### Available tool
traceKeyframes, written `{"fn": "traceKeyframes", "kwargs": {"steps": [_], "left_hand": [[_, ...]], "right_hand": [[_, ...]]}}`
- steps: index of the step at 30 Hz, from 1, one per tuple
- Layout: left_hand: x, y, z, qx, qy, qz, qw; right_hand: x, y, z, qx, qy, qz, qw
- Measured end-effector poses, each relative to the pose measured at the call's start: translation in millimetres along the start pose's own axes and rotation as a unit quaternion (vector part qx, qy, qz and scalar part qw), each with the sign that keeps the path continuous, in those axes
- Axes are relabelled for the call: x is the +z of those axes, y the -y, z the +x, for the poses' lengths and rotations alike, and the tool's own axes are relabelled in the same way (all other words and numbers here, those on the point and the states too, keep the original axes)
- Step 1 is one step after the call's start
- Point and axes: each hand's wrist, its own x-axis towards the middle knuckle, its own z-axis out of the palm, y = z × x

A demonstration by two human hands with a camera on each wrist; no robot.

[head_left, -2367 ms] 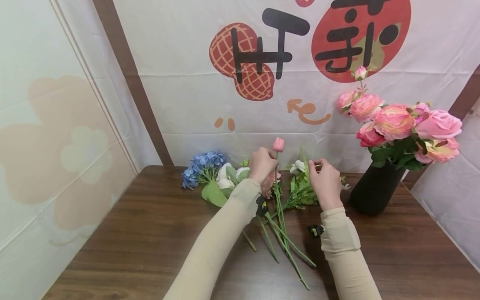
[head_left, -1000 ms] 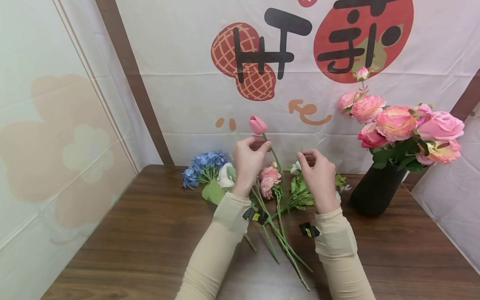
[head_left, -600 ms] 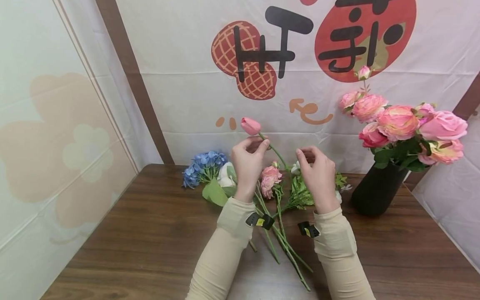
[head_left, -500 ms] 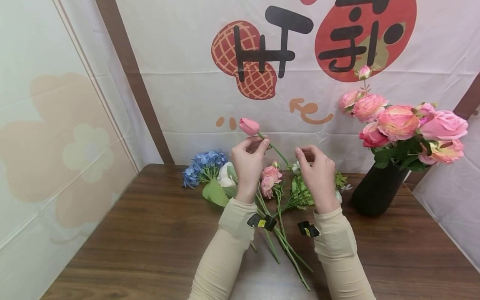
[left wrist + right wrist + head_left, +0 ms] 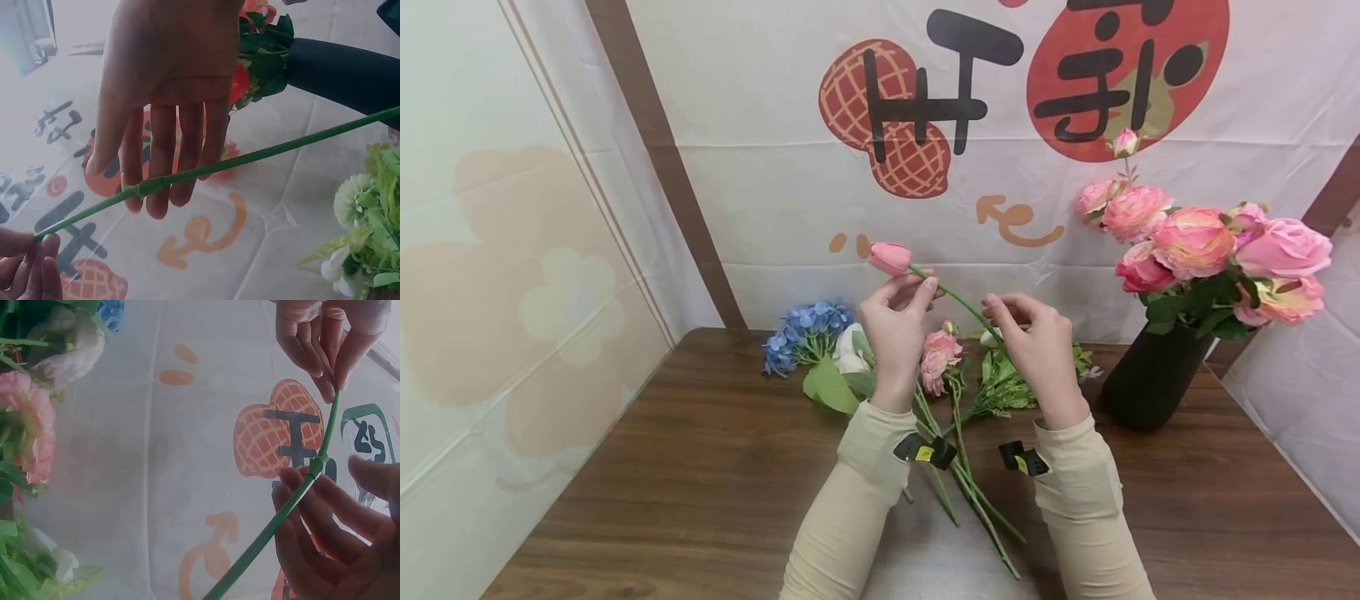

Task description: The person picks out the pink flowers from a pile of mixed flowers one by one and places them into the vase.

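A pink tulip [image 5: 890, 257] is up off the table, its green stem slanting down to the right. My left hand [image 5: 895, 337] pinches that stem just below the bloom. In the right wrist view my right hand [image 5: 337, 544] lies along the stem [image 5: 262, 540], near a small node. Its fingers are nearly straight behind the stem, and the thumb stands apart from it. The left wrist view gives the same: extended fingers [image 5: 162, 169] back the stem while my left fingers pinch it at lower left. The stem's lower end is hidden in the head view.
A black vase [image 5: 1150, 379] of pink roses [image 5: 1195, 242] stands at the right. Blue hydrangea [image 5: 808, 333], a white flower [image 5: 852, 350], a pink peony-like bloom [image 5: 942, 360] and green sprigs [image 5: 1000, 383] lie on the wooden table [image 5: 685, 483]. A printed cloth hangs behind.
My left hand has lifted the tulip from the pile and tilted its bloom to the left. My right hand has moved slightly left, to the stem.
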Motion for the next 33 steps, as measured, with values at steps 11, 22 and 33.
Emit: {"fn": "traceKeyframes", "kwargs": {"steps": [11,22,33], "left_hand": [[-2.1,1.5,-3.9,-0.03,0.01,-0.022,0.9993],[-0.2,2.0,-5.9,-0.033,0.018,-0.016,0.9992],[-9.6,9.4,-4.4,-0.002,-0.017,0.128,0.9916]], "right_hand": [[-4,-1,-2.4,-0.013,0.054,-0.009,0.9984],[-7,-2,-2.7,-0.008,0.035,-0.02,0.9992],[-13,-2,-4.9,0.006,-0.03,-0.017,0.9994]]}}
